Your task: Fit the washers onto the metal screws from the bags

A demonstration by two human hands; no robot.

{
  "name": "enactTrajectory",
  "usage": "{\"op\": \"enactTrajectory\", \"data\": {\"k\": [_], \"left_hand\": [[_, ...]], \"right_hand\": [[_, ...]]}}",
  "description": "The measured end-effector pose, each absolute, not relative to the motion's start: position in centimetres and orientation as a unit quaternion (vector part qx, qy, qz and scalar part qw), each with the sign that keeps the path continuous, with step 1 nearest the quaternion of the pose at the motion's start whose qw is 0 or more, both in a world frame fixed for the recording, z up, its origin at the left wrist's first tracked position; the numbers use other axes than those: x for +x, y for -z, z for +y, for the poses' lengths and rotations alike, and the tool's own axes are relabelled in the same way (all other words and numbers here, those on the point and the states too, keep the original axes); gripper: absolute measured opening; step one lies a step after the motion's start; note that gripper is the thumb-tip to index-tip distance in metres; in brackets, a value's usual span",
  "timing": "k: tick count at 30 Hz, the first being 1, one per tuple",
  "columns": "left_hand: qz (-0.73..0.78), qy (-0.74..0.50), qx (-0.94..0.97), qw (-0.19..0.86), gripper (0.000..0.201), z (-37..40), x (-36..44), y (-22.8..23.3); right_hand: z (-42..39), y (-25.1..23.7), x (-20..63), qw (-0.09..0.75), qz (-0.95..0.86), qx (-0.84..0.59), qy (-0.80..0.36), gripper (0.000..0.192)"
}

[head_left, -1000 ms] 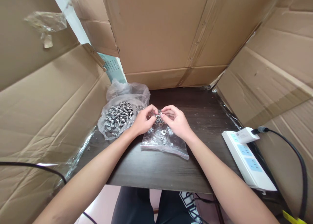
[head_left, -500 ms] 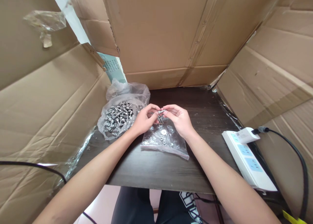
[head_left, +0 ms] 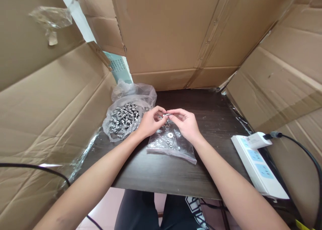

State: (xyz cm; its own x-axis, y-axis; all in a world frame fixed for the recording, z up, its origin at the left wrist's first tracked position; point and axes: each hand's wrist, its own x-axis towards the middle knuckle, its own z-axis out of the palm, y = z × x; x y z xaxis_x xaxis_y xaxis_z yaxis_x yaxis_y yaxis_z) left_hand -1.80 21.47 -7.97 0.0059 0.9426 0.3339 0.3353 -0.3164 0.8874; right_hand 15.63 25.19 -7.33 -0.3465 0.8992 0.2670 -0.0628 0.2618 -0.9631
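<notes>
A small silver bolt point(head_left: 167, 114) lies level between the fingertips of both my hands. My left hand point(head_left: 151, 121) pinches it at one end, and my right hand point(head_left: 185, 122) grips the other end between thumb and fingers. Below them lies a clear zip bag point(head_left: 161, 146) with a washer point(head_left: 170, 135), some nuts point(head_left: 169, 144) and other small metal parts on it or in it; which one I cannot tell. To the left, an open plastic bag point(head_left: 107, 124) holds a heap of bolts point(head_left: 125, 117). Any small part on the held bolt is too tiny to make out.
Cardboard walls point(head_left: 173, 32) enclose the dark tabletop point(head_left: 141, 173) at the back and sides. A white power strip point(head_left: 260, 169) with a plugged-in adapter point(head_left: 258, 140) lies at the right edge. A black cable point(head_left: 37, 167) runs along the left.
The fingers of both hands have drawn closer together around the bolt, which now sits more level. The whole view has shifted slightly; the bags stay in place.
</notes>
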Motion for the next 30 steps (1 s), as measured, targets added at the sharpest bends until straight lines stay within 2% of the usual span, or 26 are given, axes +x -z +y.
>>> {"op": "enactTrajectory", "data": {"k": [3,8,20,24,30], "left_hand": [[0.499,-0.481,0.673,0.257,0.019,21.3,-1.9,7.9],[0.492,-0.473,0.691,0.237,0.017,21.2,-1.9,7.7],[0.507,-0.449,0.709,0.197,0.018,21.2,-2.0,7.9],[0.51,-0.443,0.714,0.183,0.018,21.3,-2.2,7.9],[0.503,-0.43,0.716,0.223,0.021,21.4,-2.4,8.1]], "right_hand": [[25.3,7.6,15.6,0.484,-0.651,-0.322,-0.488,0.024],[25.4,7.7,15.6,0.467,-0.654,-0.342,-0.486,0.028],[25.0,7.5,15.6,0.468,-0.665,-0.341,-0.471,0.019],[24.5,7.0,15.6,0.477,-0.716,-0.325,-0.394,0.013],[24.3,6.6,15.9,0.464,-0.781,-0.314,-0.275,0.018]]}}
